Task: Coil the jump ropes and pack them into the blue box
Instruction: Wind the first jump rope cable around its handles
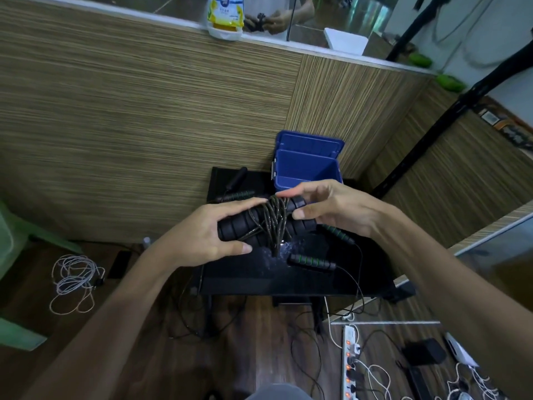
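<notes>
- Down on the floor nearest us, a white power strip [350,368] lies among loose cables, and a pale coiled cord [73,280] sits off to the left.
- Both forearms reach forward over the black desk [259,280], the hands level with each other above its middle.
- Left hand [202,235] is wrapped around the black foam handles [233,226] of a jump rope, thumb stretched out underneath, fingers curled over the top.
- Right hand [331,206] clamps the other end of the same bundle, thumb tucked below, fingers arched over it.
- Between the two hands the dark rope [272,219] is wound in loops around the handles.
- On the desk just under the right wrist lies a green-ringed handle [311,261]; another green-ringed handle [239,195] lies beyond the left hand.
- Behind it all, the blue box [307,168] stands open at the desk's far edge, lid [310,143] tipped up against the wood-grain wall.
</notes>
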